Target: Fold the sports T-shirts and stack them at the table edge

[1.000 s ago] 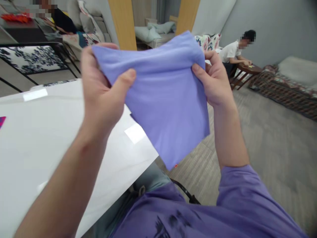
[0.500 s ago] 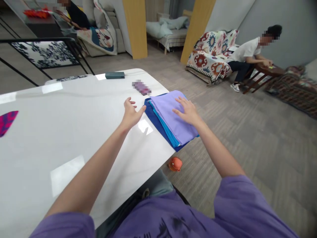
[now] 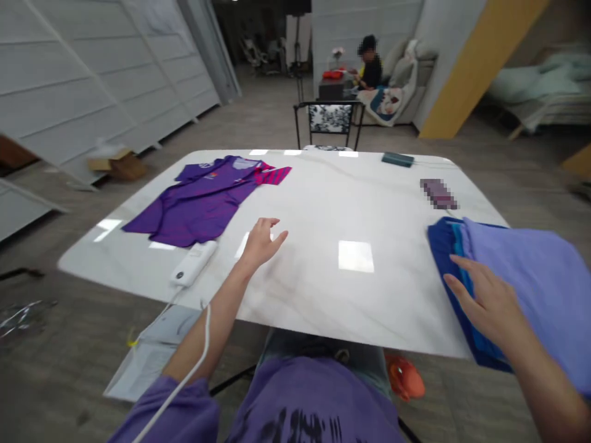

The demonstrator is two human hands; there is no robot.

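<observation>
A stack of folded cloths point(image 3: 540, 271), lavender on top with blue layers beneath, lies at the table's right edge. Over its left side hovers my right hand point(image 3: 489, 301), fingers apart and holding nothing; whether it touches the cloth I cannot tell. Above the middle-left of the white table point(image 3: 314, 301) is my left hand point(image 3: 264, 243), its fingers loosely bent and apart, with nothing in it. Beyond it to the left, a purple shirt point(image 3: 198, 203) with a pink striped sleeve lies spread out and somewhat wrinkled.
A white power strip point(image 3: 194, 263) sits at the near left edge, and a white cord point(image 3: 203, 344) crosses my left forearm. Toward the far right lie a dark case point(image 3: 398, 160) and a blurred phone-like object point(image 3: 438, 194). A chair point(image 3: 330, 120) and a seated person point(image 3: 370, 64) are beyond.
My view has swung left, bringing the whole purple shirt and the power strip into sight. My left hand has moved left, away from the stack. Both hands stay empty.
</observation>
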